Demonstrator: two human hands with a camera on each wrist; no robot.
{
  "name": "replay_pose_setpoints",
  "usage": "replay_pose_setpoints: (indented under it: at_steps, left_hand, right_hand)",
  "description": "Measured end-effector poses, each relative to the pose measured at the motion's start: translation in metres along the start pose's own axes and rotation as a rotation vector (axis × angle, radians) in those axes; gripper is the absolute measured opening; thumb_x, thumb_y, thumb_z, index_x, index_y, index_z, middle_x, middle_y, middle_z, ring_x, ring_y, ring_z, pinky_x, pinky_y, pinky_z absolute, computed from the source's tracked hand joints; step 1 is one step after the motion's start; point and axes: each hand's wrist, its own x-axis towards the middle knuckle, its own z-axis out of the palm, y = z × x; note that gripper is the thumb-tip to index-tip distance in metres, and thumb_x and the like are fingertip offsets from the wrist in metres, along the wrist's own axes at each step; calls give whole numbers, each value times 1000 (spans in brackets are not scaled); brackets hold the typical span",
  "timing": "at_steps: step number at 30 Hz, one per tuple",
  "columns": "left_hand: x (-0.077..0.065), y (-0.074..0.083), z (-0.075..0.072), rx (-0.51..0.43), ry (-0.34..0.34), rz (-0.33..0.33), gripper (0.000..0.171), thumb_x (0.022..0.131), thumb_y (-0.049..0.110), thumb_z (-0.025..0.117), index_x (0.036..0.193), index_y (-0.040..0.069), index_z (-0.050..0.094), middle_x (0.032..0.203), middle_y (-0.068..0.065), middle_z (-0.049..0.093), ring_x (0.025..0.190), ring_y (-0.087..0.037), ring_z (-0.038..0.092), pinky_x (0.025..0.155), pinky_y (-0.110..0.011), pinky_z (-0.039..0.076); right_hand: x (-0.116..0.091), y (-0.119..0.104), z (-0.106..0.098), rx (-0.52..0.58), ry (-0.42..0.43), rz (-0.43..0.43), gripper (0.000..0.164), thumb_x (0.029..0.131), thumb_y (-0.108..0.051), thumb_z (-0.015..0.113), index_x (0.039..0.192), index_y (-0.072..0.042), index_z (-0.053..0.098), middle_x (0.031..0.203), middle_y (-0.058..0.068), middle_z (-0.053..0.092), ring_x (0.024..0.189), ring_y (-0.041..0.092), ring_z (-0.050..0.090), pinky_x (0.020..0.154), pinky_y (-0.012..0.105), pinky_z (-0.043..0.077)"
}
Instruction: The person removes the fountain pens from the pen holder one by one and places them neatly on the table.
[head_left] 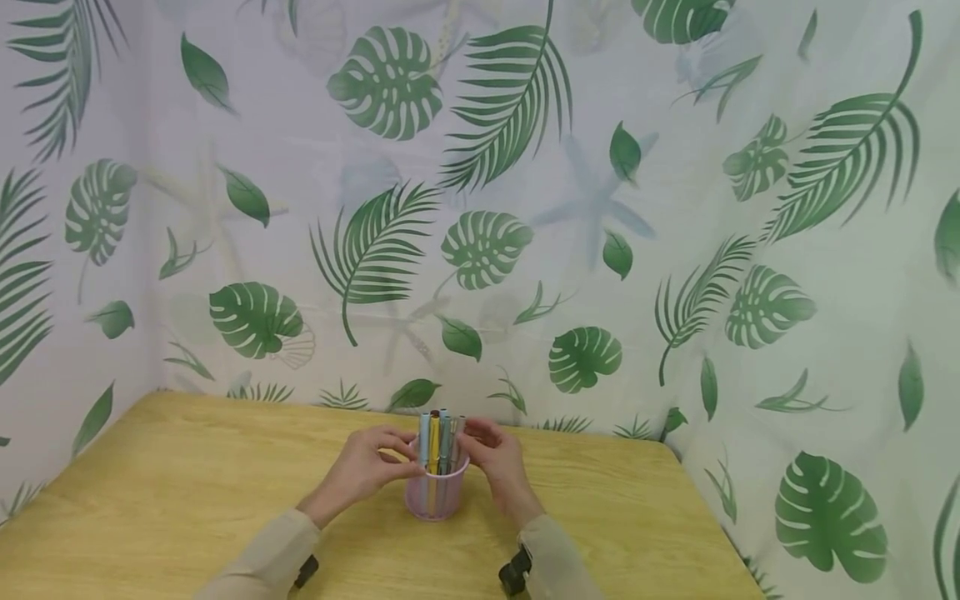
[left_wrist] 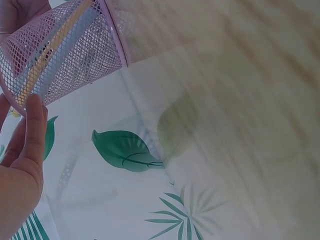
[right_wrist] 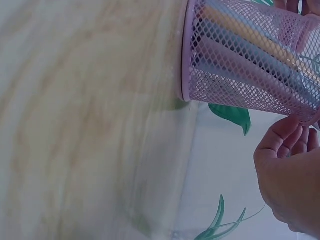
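Observation:
A pink mesh pen holder (head_left: 437, 498) stands upright on the wooden table, with several pens (head_left: 434, 442) in light blue, yellow and grey rising above its rim. My left hand (head_left: 363, 463) holds the rim from the left, its thumb at the near side and its fingers farther back. From the right, my right hand (head_left: 504, 467) grips the rim with bent fingers. In the left wrist view the left fingertips (left_wrist: 34, 107) lie right at the rim. The right wrist view has the pen holder (right_wrist: 245, 60) sideways, with the right hand (right_wrist: 290, 172) at its top edge.
The wood-grain table (head_left: 225, 467) reaches back to a white curtain (head_left: 510, 358) printed with green leaves, which also hangs along both sides. Black wrist straps (head_left: 516, 572) show at the sleeves.

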Motion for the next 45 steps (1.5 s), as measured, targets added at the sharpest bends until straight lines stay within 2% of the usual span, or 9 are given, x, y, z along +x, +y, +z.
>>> replay_pose_setpoints:
  at_steps: [6, 11, 15, 26, 29, 34, 38, 45]
  left_hand:
    - [2, -1, 0, 38, -7, -17, 19, 75, 21, 85, 86, 7, 78, 117, -16, 69, 112, -35, 65, 73, -24, 59]
    - [2, -1, 1, 61, -10, -33, 18, 75, 22, 86, 85, 8, 78, 116, -13, 70, 112, -34, 65, 73, -24, 59]
    - [2, -1, 1, 64, -19, -39, 18, 75, 23, 86, 84, 9, 78, 116, -12, 69, 112, -33, 65, 73, -24, 58]
    - [3, -1, 2, 51, -23, -40, 19, 75, 22, 85, 84, 8, 78, 116, -15, 69, 112, -35, 65, 74, -24, 58]
    - [3, 0, 3, 54, -26, -30, 20, 75, 23, 85, 84, 7, 78, 116, -16, 69, 112, -35, 65, 73, -25, 59]
    - [1, 1, 3, 62, -26, -25, 19, 75, 23, 85, 84, 8, 78, 117, -15, 69, 112, -36, 65, 73, -25, 59]
    - [-2, 0, 1, 56, -30, -32, 18, 75, 23, 85, 84, 9, 77, 117, -16, 69, 113, -37, 64, 73, -24, 59]
    - [1, -1, -2, 72, -18, -14, 16, 75, 23, 85, 83, 11, 77, 116, -15, 70, 113, -34, 66, 73, -24, 59]
  right_hand:
    - [2, 0, 2, -8, 23, 10, 44, 88, -17, 75, 126, 0, 61, 116, 10, 69, 98, 10, 63, 85, 26, 54]
    - [3, 1, 2, -53, 23, -10, 46, 88, -19, 75, 129, -4, 61, 125, 16, 66, 108, 15, 63, 94, 31, 52]
    - [2, 1, 3, -75, 31, -24, 43, 88, -17, 74, 128, -6, 62, 128, 18, 65, 111, 18, 63, 95, 33, 52]
    - [2, 0, 2, -51, 53, -60, 42, 89, -16, 73, 125, 1, 61, 119, 16, 68, 99, 11, 64, 85, 24, 54]
    - [2, -3, 0, -56, 63, -73, 42, 89, -17, 74, 125, 2, 62, 117, 14, 69, 99, 11, 65, 86, 25, 54]
    - [1, -9, -2, -49, 70, -84, 39, 89, -19, 73, 123, -4, 64, 117, 13, 69, 101, 13, 66, 92, 32, 54]
    - [1, -14, -2, -28, 64, -141, 36, 89, -15, 73, 122, -5, 64, 116, 15, 70, 99, 14, 67, 89, 32, 55]
    - [5, -25, 1, 42, 60, -247, 34, 88, -5, 72, 121, -1, 63, 112, 19, 69, 90, 11, 69, 76, 31, 59]
